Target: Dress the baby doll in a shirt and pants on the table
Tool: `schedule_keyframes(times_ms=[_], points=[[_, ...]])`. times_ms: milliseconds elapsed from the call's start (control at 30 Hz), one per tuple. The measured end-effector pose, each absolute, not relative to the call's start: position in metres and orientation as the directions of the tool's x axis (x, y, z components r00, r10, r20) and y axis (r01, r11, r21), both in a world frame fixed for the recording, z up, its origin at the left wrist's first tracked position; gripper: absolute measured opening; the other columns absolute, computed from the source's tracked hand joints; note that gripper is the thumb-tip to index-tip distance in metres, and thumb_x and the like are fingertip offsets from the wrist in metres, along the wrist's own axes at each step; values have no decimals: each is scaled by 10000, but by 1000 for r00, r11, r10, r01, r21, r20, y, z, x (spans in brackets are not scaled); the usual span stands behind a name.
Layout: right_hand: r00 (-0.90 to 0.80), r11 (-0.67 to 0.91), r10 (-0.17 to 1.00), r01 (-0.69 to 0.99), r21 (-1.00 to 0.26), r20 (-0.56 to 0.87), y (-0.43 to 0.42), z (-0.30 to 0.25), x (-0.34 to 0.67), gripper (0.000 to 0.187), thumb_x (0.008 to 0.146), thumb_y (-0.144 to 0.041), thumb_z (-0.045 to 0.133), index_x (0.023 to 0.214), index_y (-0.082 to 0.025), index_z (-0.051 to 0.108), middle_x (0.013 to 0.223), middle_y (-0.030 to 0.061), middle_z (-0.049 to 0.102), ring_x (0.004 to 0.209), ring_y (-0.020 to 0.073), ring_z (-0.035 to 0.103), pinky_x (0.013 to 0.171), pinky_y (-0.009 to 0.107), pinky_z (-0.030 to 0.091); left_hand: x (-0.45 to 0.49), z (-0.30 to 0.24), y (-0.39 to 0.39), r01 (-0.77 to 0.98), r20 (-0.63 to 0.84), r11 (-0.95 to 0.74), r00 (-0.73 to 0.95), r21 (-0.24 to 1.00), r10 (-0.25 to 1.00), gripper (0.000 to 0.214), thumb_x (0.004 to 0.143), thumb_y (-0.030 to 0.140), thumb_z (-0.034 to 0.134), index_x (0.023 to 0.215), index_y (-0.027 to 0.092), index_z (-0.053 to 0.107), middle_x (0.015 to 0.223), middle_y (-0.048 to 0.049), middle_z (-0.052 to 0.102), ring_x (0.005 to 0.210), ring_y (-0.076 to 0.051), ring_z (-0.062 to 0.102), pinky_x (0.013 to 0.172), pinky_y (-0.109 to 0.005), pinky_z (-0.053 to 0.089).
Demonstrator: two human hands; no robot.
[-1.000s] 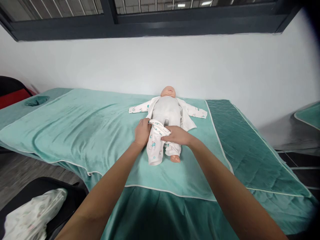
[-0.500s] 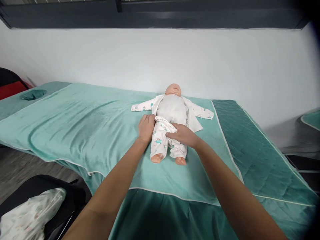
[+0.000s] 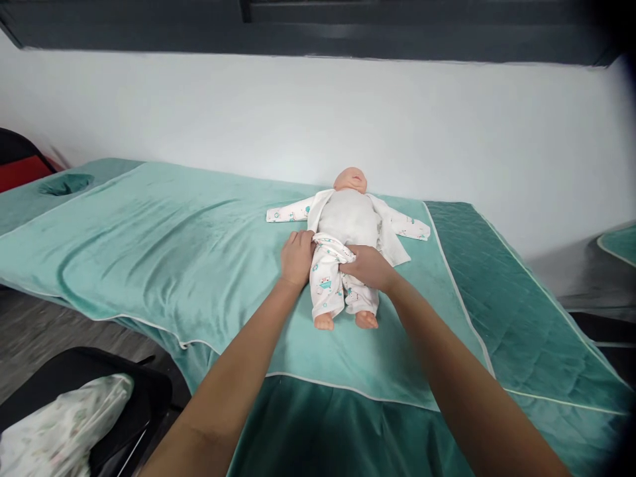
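Fingers of both hands pinched shut on pants waistband. Left hand and right hand one per hip, so band sits level. Doll supine on towel over bed, feet nearest, waist within reach.

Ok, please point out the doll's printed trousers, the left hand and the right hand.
printed trousers [image 3: 325, 291], head view, middle of one trouser leg.
left hand [image 3: 297, 257], head view, back of the hand.
right hand [image 3: 366, 266], head view, back of the hand.
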State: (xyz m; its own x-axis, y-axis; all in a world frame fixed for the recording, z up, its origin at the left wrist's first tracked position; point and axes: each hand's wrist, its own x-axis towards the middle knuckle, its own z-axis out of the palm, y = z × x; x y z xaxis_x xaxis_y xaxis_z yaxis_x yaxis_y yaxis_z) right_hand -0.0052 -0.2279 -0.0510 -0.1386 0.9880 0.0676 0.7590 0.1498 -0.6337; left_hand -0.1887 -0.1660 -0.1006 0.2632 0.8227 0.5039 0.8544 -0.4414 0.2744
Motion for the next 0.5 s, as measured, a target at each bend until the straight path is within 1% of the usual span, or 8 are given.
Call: schedule_keyframes(times_ms=[200, 367, 500], points=[[-63, 118, 992, 783, -611, 111, -223, -56, -5, 82, 747, -288, 542, 714, -215, 562, 722, 6, 646, 689, 180, 533, 622, 278, 360, -190, -101, -169, 837, 507, -439, 237, 326, 829, 218, 968, 233, 452, 1140, 204, 583, 1081, -99, 656, 1032, -262, 554, 829, -361, 419], [15, 54, 995, 740, -670, 98, -222, -55, -6, 68, 731, -279, 522, 707, -223, 555, 675, 6, 610, 669, 184, 510, 612, 281, 360, -190, -99, -171, 845, 515, -444, 249, 298, 820, 206, 966, 231, 459, 1125, 199, 585, 1060, -90, 664, 1021, -262, 560, 808, -350, 419], [50, 29, 994, 723, -690, 94, -224, -55, -6, 75, 724, -286, 529, 686, -222, 544, 666, 1, 592, 664, 178, 491, 607, 278, 353, -190, -99, -170, 849, 525, -443, 248, 286, 814, 185, 960, 230, 473, 1103, 195, 586, 1035, -82, 667, 997, -259, 569, 798, -346, 425]])
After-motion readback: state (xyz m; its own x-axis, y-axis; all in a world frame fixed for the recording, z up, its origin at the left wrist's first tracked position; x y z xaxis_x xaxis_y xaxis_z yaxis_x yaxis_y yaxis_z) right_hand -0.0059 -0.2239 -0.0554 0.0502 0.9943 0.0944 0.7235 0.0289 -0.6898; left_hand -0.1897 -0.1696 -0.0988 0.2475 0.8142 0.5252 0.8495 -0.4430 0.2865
